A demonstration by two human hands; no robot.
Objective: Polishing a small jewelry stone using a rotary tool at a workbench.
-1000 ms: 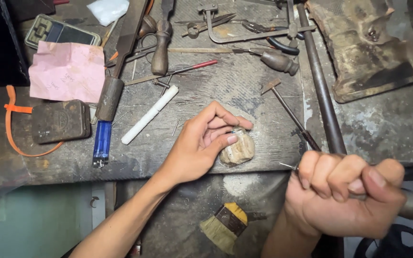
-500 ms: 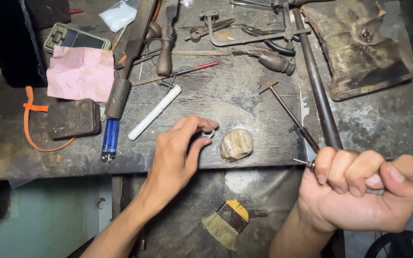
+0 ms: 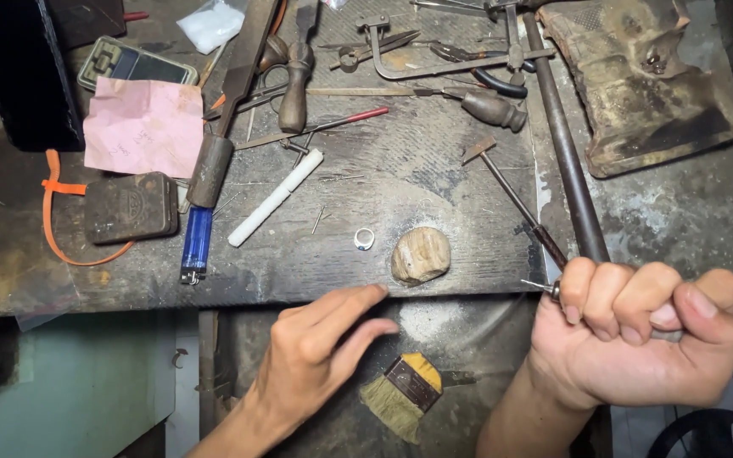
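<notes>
Two hands: left hand (image 3: 320,352) open, empty, below small silver ring (image 3: 364,238) on worktop (image 3: 434,170); right hand (image 3: 646,343) fisted around rotary handpiece (image 3: 553,290). Pickup of ring looks next.

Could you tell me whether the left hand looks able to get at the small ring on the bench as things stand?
Probably yes: the left hand is open, and bare bench lies between its fingertips and the ring; the pale lump sits beside it.

Top left of bench: grey rectangular pocket calculator w/ dark screen (image 3: 135,64), crumpled clear plastic bag (image 3: 211,24) just right.
</notes>
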